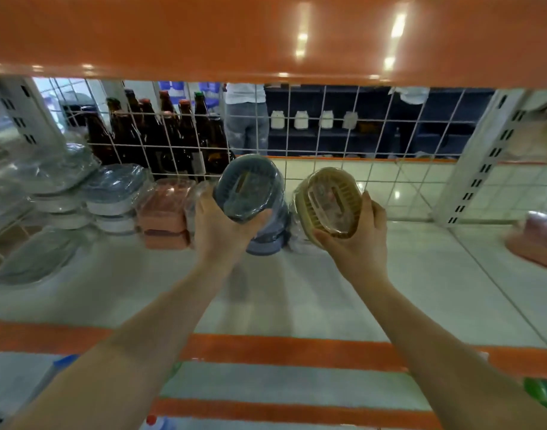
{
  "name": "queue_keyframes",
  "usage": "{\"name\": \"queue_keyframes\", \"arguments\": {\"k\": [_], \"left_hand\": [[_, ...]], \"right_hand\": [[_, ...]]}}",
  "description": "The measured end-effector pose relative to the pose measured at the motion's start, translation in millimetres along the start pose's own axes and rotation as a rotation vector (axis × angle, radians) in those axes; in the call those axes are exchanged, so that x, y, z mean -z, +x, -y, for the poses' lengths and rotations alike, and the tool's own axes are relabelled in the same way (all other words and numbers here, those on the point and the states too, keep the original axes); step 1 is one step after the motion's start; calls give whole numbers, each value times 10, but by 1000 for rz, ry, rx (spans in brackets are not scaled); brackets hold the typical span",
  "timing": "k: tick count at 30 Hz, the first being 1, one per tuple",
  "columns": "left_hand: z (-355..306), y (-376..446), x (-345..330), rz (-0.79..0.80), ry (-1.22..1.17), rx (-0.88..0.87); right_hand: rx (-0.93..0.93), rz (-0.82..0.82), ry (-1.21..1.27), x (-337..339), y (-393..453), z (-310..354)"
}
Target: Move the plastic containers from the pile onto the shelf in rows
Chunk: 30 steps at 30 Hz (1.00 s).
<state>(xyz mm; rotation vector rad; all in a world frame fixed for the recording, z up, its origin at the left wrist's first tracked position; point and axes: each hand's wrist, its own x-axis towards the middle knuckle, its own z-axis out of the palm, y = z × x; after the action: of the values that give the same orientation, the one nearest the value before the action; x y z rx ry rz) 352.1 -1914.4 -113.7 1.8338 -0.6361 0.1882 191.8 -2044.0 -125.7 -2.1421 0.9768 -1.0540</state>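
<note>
Your left hand [218,226] holds a blue oval container [245,187] wrapped in clear film; the fingers are curled around its lower edge and the thumb lies at its near end, and the container is tilted so its slotted top faces you. Your right hand [357,237] holds a beige oval container [329,201] of the same kind, also tilted toward you, with the fingers curled around its right side and the thumb under its near edge. Both containers are raised above the white shelf [390,274], near its back. Just behind and below the blue one stands a stack of blue containers [270,240] on the shelf. To the left of it there is a row: a stack of pink containers [165,212], then grey-lidded white containers [115,197], all in film. Behind the row a white wire grid [343,144] closes the shelf, and brown glass bottles [160,131] stand behind the grid at the left.
</note>
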Motion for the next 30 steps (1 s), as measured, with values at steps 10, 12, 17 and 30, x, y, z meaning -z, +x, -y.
{"name": "queue_keyframes", "arguments": {"k": [10, 12, 17, 30], "left_hand": [[465, -413, 300, 96, -95, 165], [518, -511, 383, 120, -80, 175], [662, -673, 462, 261, 41, 176], [542, -923, 266, 495, 200, 211]], "right_hand": [[-18, 55, 18, -192, -193, 85], [-18, 61, 20, -218, -269, 96], [-37, 54, 12, -257, -519, 70], [-74, 63, -2, -60, -699, -57]]}}
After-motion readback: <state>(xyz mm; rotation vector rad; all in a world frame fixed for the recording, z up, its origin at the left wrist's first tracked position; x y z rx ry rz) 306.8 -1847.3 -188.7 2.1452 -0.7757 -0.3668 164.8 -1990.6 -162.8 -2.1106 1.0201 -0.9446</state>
